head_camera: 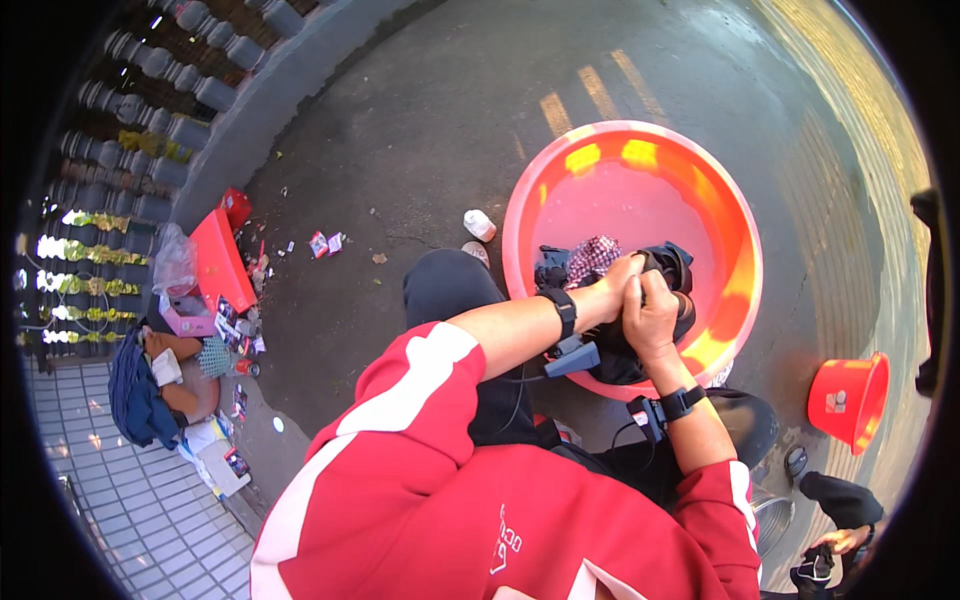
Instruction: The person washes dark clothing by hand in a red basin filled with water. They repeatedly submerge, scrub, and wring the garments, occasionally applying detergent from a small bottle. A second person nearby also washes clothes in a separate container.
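Note:
Before me stands a large round red plastic basin point(634, 142) with shallow liquid in it. My left hand point(622, 281) and my right hand point(651, 311) meet over its near part, both closed on dark wet-looking fabric point(619, 364). Which folds each hand grips is partly hidden by the fingers. Just beyond the hands lies a dark item point(667, 262), perhaps a shoe or cloth; I cannot tell. A red-and-white checked cloth point(592, 259) rests beside my left hand, with more dark cloth point(551, 266) at its left. Each wrist carries a black strap with a small device.
A white bottle point(480, 225) stands left of the basin. At right is a smaller red bucket point(836, 397); below it, a co-worker's hand point(844, 540) holds a dark item. A metal basin point(772, 521) sits nearby. Boxes point(221, 259), litter and clothes point(139, 390) line the balustrade.

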Tool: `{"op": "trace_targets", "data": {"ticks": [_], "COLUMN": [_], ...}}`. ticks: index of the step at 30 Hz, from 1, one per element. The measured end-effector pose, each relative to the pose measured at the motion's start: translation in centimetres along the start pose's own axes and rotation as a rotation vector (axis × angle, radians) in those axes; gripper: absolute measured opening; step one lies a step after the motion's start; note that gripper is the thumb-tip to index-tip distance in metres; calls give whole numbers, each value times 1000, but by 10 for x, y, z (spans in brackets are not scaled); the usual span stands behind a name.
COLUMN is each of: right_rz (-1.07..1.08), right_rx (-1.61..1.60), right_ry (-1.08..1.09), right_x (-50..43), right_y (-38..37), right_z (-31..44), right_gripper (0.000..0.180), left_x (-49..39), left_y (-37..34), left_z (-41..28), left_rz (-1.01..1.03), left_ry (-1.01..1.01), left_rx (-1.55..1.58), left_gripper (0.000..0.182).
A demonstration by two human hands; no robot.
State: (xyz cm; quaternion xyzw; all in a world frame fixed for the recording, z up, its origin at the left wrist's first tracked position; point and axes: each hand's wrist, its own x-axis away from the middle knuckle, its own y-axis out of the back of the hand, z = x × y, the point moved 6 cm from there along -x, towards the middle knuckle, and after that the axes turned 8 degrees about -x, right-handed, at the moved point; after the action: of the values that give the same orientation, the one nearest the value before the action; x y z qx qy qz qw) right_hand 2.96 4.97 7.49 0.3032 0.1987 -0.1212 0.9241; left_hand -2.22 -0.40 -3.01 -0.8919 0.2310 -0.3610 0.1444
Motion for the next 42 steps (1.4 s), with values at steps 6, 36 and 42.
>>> {"op": "trace_targets", "data": {"ticks": [6, 36, 42], "right_rz": [-123, 15, 490], "right_rx": [134, -11, -413], "right_ry": [-535, -492, -720], "right_x": [-17, -15, -12], "right_y": [22, 45, 46], "right_z": [-74, -98, -82], "right_gripper": [26, 23, 53], "left_x": [6, 22, 23], "left_y": [-30, -31, -6], "left_z": [7, -34, -85], "left_rz": [10, 99, -67], "left_ry": [-108, -92, -448], "left_rx": [-295, -660, -655], "left_gripper": [65, 56, 35]}}
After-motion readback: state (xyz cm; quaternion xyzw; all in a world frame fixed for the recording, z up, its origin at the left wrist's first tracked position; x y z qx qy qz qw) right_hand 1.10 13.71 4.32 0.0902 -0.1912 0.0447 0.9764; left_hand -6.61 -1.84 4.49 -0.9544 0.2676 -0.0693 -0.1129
